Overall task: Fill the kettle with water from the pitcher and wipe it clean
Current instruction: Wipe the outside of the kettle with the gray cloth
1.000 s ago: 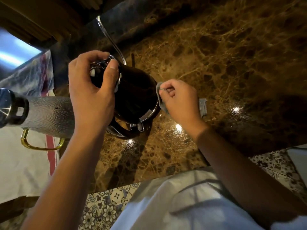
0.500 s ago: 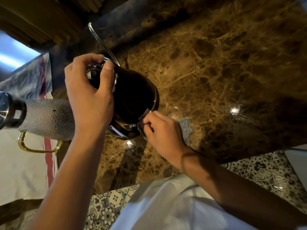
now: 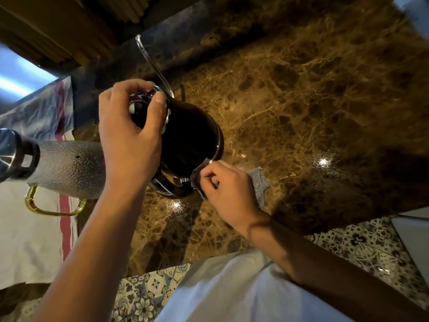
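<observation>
- Dark, glossy metal is what the kettle (image 3: 190,140) shows from above; it stands on the brown marble desk (image 3: 301,94), near the front edge, with its thin curved spout (image 3: 152,63) reaching away toward the back.
- Left hand (image 3: 130,138) lies over the kettle's top, thumb and fingers curled round the lid area. This grip is closed on the kettle, seemingly to keep it from sliding or turning while the side is rubbed.
- Right hand (image 3: 228,187) is closed on a grey cloth (image 3: 258,182), fingertips pinching a fold against the lower right wall of the kettle, just above its base. The loose tail of the cloth trails onto the desk beside the wrist.
- Bunching the cloth in the fingertips probably puts firm pressure on a small patch of the wall near the rim band.
- A frosted, dimpled pitcher (image 3: 67,168) with a gold handle (image 3: 53,208) stands just left of the kettle, partly behind the left forearm, on a white towel with a red stripe (image 3: 27,240). It is set aside, so the filling looks done and the wiping is the step in hand.
- Whether water is inside the kettle cannot be seen.
</observation>
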`<act>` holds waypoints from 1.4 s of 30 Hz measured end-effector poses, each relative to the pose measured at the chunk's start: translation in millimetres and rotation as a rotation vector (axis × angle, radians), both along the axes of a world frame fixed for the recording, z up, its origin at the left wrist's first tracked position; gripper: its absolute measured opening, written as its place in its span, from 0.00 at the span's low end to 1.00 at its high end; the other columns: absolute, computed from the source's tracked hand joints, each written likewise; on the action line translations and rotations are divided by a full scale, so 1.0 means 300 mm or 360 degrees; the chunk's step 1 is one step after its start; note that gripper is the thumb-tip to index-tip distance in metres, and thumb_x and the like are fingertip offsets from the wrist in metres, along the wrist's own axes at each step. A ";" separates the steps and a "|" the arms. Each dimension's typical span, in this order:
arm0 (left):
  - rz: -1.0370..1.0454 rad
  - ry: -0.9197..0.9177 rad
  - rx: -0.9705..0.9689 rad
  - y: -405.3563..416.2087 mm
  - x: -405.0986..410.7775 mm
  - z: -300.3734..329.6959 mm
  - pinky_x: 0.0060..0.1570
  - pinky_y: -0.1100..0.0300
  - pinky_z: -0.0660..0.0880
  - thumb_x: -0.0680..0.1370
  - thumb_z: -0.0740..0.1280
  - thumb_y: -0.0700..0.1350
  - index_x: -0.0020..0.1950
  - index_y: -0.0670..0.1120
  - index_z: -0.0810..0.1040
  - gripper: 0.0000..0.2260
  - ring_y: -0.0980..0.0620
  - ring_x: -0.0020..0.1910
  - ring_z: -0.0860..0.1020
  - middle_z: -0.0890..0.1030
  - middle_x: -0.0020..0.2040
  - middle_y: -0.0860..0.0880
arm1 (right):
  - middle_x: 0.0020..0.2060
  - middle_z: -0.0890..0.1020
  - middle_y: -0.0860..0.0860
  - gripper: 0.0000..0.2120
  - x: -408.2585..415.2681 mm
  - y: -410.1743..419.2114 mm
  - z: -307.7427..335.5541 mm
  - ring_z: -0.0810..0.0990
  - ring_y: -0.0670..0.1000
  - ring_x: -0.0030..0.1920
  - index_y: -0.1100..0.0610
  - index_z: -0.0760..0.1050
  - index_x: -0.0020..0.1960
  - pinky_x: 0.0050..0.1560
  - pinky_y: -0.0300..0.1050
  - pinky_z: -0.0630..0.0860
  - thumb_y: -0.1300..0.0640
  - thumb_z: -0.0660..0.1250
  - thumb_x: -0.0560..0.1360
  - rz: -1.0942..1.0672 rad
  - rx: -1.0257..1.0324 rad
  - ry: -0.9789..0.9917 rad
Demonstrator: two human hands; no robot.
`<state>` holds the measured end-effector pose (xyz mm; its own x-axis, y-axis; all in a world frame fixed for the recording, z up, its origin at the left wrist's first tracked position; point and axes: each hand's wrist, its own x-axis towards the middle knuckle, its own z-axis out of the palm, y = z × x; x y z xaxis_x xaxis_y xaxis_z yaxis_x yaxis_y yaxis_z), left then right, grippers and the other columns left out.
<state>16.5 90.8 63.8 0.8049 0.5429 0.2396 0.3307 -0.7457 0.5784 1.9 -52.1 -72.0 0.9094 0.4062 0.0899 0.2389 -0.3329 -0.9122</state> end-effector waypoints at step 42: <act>-0.0588 0.0454 0.0431 0.106 0.009 0.080 0.63 0.57 0.73 0.73 0.65 0.73 0.75 0.49 0.68 0.39 0.52 0.67 0.74 0.74 0.71 0.49 | 0.45 0.87 0.46 0.07 0.436 -0.092 0.102 0.86 0.46 0.49 0.49 0.84 0.47 0.52 0.42 0.83 0.60 0.72 0.79 -0.0607 0.0478 0.0843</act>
